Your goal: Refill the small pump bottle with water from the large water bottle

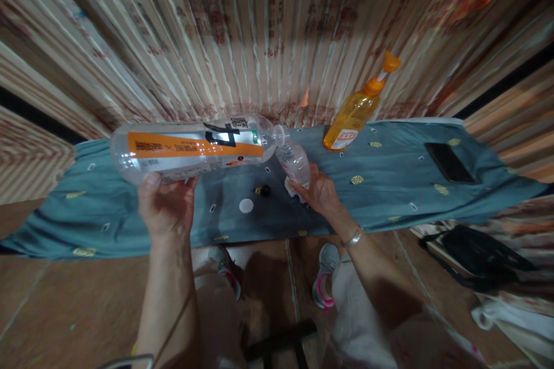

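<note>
My left hand (167,204) grips a large clear plastic bottle (190,147) with an orange label, held on its side with the mouth pointing right. My right hand (318,190) holds a small clear bottle (293,160) tilted, its mouth right under the large bottle's neck. Both are above a narrow board covered in teal cloth (389,184). A white cap (246,205) and a small black cap (265,189) lie on the cloth between my hands.
An orange pump bottle (355,112) stands at the board's back edge, right of centre. A black phone (450,162) lies further right. A striped curtain hangs behind. A black bag (480,256) sits on the tiled floor at right, by my feet.
</note>
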`<action>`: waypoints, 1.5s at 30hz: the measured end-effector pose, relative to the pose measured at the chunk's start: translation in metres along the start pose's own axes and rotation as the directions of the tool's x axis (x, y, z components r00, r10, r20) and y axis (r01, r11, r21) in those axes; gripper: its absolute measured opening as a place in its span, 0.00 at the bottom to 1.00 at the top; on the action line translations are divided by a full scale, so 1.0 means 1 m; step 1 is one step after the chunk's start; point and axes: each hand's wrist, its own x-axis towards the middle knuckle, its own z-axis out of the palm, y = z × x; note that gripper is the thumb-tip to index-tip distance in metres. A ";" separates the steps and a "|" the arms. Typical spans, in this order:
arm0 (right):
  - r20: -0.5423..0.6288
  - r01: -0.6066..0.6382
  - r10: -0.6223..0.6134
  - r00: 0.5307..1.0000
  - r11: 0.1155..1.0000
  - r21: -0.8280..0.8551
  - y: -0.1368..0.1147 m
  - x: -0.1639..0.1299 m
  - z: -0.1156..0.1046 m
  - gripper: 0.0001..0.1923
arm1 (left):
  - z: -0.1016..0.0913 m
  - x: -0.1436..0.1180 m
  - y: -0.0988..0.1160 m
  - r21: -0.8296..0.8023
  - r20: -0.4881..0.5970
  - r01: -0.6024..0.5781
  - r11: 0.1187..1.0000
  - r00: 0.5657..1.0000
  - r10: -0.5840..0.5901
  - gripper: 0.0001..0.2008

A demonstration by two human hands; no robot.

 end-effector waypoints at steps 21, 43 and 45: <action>-0.003 -0.018 0.018 1.000 1.000 0.000 -0.001 0.000 0.002 0.33 | 0.003 0.000 0.002 -0.026 -0.035 0.025 0.999 0.999 -0.026 0.39; 0.021 -0.021 0.021 1.000 1.000 0.000 -0.002 0.001 -0.002 0.32 | 0.001 0.001 0.001 -0.001 -0.022 0.013 1.000 1.000 -0.013 0.42; 0.016 -0.022 0.022 1.000 1.000 -0.006 -0.003 0.001 -0.002 0.31 | 0.001 0.001 0.002 -0.007 -0.023 0.013 1.000 1.000 -0.013 0.41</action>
